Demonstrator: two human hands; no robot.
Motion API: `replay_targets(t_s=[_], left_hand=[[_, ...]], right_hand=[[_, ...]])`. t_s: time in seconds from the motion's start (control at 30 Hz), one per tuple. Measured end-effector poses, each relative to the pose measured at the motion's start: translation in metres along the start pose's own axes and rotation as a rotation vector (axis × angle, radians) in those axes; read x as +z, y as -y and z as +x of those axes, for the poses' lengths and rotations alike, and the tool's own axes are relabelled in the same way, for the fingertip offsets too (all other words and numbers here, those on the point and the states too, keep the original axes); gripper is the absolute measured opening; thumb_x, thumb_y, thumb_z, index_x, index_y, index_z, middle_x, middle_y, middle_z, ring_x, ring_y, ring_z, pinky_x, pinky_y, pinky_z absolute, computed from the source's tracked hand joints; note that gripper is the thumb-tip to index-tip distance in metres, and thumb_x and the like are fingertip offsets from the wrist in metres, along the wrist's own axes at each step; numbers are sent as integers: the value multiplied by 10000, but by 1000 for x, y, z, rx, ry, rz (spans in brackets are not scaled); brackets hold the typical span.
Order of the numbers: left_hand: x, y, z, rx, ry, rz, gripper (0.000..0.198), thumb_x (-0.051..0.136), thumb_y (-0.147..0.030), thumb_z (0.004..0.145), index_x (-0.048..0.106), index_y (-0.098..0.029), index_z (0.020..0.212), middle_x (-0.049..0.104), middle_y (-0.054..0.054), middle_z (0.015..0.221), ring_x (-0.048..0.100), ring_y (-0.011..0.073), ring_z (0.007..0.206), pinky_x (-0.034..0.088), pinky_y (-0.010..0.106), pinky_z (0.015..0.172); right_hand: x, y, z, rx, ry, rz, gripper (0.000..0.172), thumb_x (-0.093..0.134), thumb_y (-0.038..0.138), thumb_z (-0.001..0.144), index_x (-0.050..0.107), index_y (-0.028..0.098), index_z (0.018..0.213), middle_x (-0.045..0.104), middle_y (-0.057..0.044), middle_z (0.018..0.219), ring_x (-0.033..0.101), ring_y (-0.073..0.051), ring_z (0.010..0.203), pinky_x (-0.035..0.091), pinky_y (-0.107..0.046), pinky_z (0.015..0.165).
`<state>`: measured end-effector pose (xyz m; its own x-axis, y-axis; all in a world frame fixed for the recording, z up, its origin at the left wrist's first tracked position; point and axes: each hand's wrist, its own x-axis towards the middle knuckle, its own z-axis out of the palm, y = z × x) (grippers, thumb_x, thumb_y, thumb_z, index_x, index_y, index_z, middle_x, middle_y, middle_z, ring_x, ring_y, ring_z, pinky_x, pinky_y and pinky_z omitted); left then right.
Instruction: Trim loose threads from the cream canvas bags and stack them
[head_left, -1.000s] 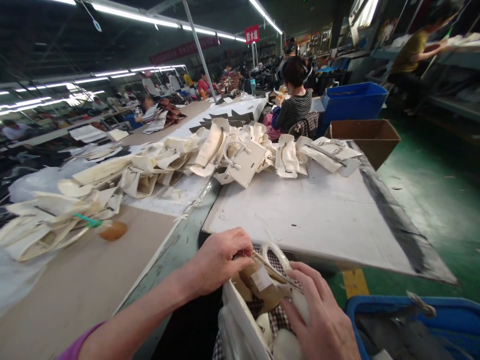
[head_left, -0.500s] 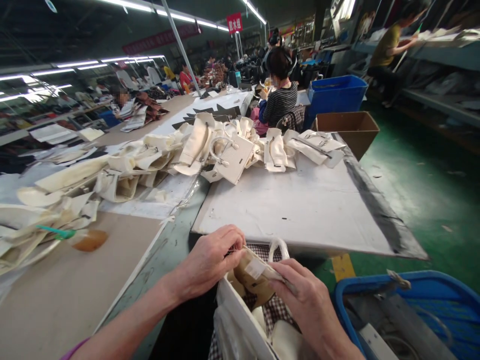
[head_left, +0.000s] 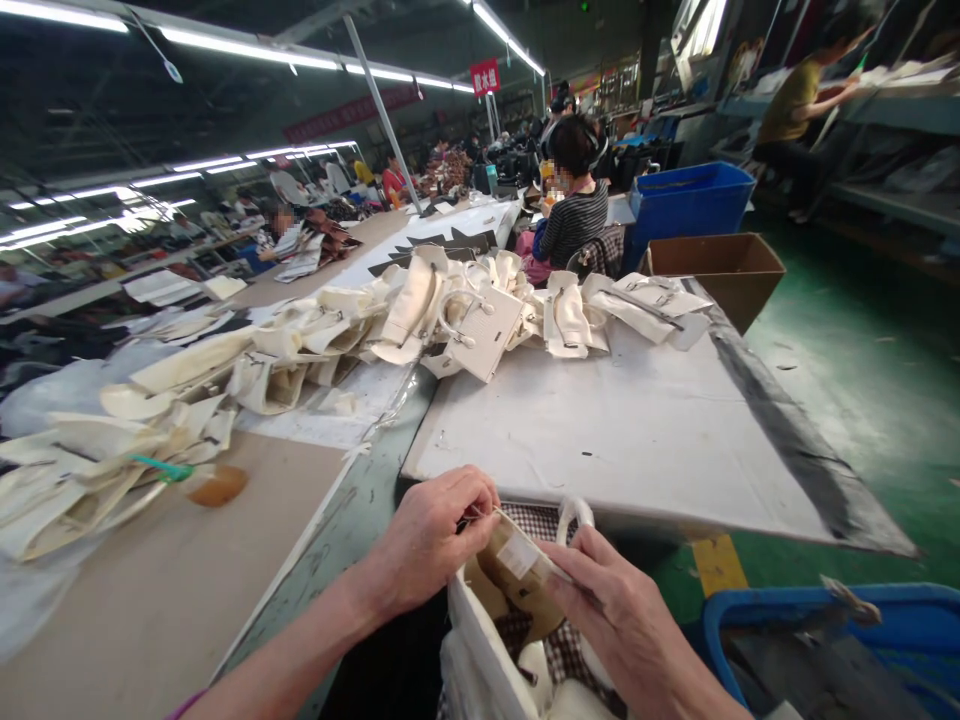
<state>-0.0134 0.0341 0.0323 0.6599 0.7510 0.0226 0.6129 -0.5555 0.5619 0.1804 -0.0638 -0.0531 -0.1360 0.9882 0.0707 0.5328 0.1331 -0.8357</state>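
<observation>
A cream handbag (head_left: 487, 660) with a checked lining sits open at the bottom centre, close to me. My left hand (head_left: 431, 540) pinches the top edge of a tan inner pocket piece (head_left: 517, 575) that carries a small white label. My right hand (head_left: 622, 620) grips the same tan piece from the right, fingers closed along its edge. A white handle loop (head_left: 574, 515) rises just behind my hands.
A white board table (head_left: 630, 440) lies ahead, with a heap of cream bags (head_left: 480, 310) at its far end and more at the left (head_left: 112, 440). A blue bin (head_left: 832, 640) stands at bottom right, a cardboard box (head_left: 720, 265) beyond. A seated person (head_left: 574, 200) works farther back.
My right hand came up off the bag's side and closed on the tan pocket piece. My left hand kept its pinch. The view shifted slightly.
</observation>
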Motion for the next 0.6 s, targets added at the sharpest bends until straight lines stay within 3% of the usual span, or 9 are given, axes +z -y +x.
replay_targets(t_s=[0.13, 0.2, 0.33, 0.4, 0.6], left_hand=[[1, -2, -5, -32, -45, -6, 155, 500, -122, 857, 462, -180, 717, 604, -7, 820, 536, 118, 746, 398, 229, 699], [2, -4, -7, -50, -60, -8, 146, 520, -125, 844, 474, -179, 716, 609, -15, 795, 533, 112, 720, 395, 222, 680], [2, -6, -9, -160, -74, -22, 109, 545, -168, 835, 498, -184, 738, 617, -27, 755, 525, 110, 662, 391, 218, 629], [0, -7, -10, -230, -59, -71, 52, 557, -203, 832, 526, -192, 793, 618, -30, 749, 536, 117, 667, 408, 216, 629], [-9, -11, -17, -342, -14, -225, 142, 594, -188, 770, 582, -198, 911, 627, -12, 911, 571, 140, 819, 446, 209, 701]], right_hand=[[0, 10, 20, -203, 22, -47, 333, 448, 201, 907, 573, 267, 1208, 650, -44, 1086, 643, -174, 944, 521, -262, 828], [1, 16, 32, -245, 79, -21, 401, 478, 164, 861, 528, 239, 1252, 676, -57, 1113, 642, -199, 1009, 514, -295, 870], [5, 27, 52, -182, 172, -10, 203, 424, 213, 915, 608, 219, 1000, 725, -31, 869, 681, -175, 780, 518, -244, 696], [7, 29, 56, -176, 169, -39, 248, 377, 258, 951, 612, 206, 891, 719, -29, 799, 670, -164, 691, 498, -233, 627], [6, 30, 54, -200, 105, -46, 345, 311, 280, 976, 650, 214, 969, 708, -27, 740, 665, -160, 642, 515, -245, 642]])
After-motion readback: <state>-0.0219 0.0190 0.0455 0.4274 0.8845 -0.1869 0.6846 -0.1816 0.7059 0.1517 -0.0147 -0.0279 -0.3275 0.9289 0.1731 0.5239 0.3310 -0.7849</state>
